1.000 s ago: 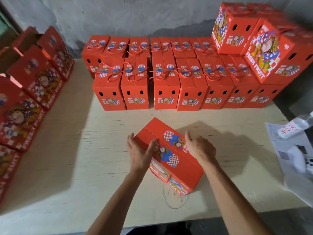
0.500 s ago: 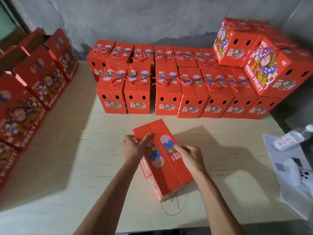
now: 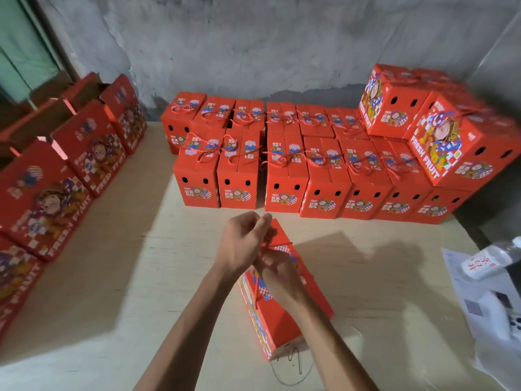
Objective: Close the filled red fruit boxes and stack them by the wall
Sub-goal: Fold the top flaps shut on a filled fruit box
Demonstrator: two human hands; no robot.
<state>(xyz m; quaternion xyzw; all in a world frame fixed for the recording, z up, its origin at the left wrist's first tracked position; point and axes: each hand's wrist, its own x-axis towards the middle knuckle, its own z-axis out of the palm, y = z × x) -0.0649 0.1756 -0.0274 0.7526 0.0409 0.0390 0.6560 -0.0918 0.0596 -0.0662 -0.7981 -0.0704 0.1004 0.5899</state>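
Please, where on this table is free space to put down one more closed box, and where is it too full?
Bare tabletop lies between the box in hand and the left row of boxes. A second patch lies between that box and the papers. The stacked boxes by the wall are packed tight, and the bottle crowds the right edge.

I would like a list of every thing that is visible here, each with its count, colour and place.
box in work: one, red, table centre, under both hands
closed boxes: many, exact count unclear, red, in rows by the wall, a few stacked on top at right
open boxes: several, red, along the left edge
cord: one, red, on the box in work
table: one, pale wood
bottle: one, clear with white label, right edge
papers: white, right edge
wall: grey, behind
left hand: grips the cord
right hand: on the box, blurred
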